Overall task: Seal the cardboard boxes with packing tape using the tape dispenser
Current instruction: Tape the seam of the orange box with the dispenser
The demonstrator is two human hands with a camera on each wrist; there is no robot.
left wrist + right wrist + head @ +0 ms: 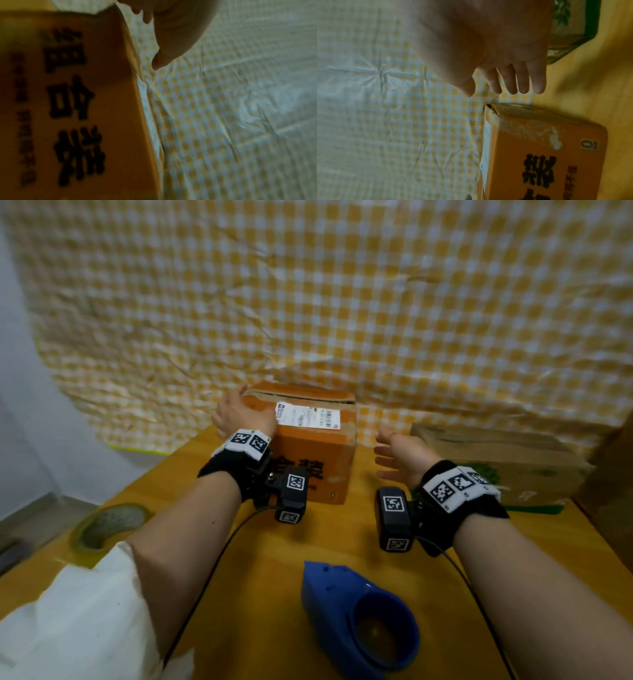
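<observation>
An orange cardboard box point(318, 453) with a white shipping label and black characters stands at the back of the wooden table point(260, 542). Its top flaps lie down, with a gap along the far edge. My left hand point(236, 412) rests with straight fingers against the box's upper left corner. In the left wrist view the thumb point(164, 58) lies beside the box point(85, 108) edge. My right hand point(394, 455) hovers with spread fingers point(511, 82) just right of the box point(547, 148), apart from it. The blue tape dispenser point(356, 614) lies near the front edge, untouched.
A second, flatter brown box point(496, 463) with green print sits at the right rear. A roll of tape point(109, 525) lies at the table's left edge. A yellow checked cloth point(342, 302) hangs right behind the boxes.
</observation>
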